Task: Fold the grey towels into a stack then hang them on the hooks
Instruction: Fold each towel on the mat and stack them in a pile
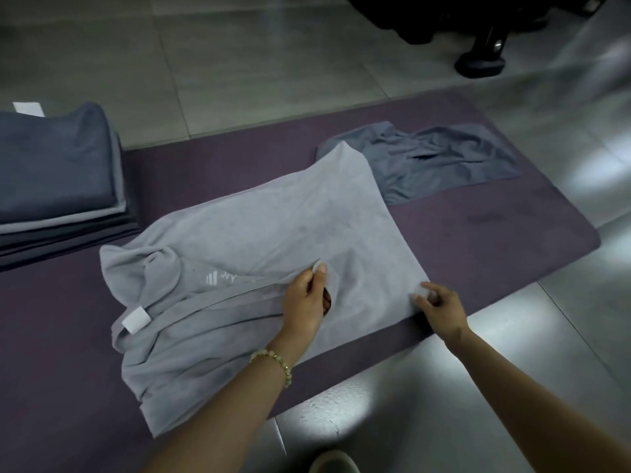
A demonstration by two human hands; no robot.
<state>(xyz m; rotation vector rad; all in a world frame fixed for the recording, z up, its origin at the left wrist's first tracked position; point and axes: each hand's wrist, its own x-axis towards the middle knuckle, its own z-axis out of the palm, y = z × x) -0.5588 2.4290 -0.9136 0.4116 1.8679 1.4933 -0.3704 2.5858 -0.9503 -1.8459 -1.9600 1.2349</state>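
Light grey towel lies on the mat, right under both hands. Left hand pinches a hem fold, and right hand pinches the edge beside it. Looks soft, floppy and light, so I'd grab it by the corners.

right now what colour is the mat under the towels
The mat is dull purple; head view.

purple mat on floor, bearing towels

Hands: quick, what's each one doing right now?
Left hand: pinching a fold of the light towel.
Right hand: pinching the same towel's near corner.
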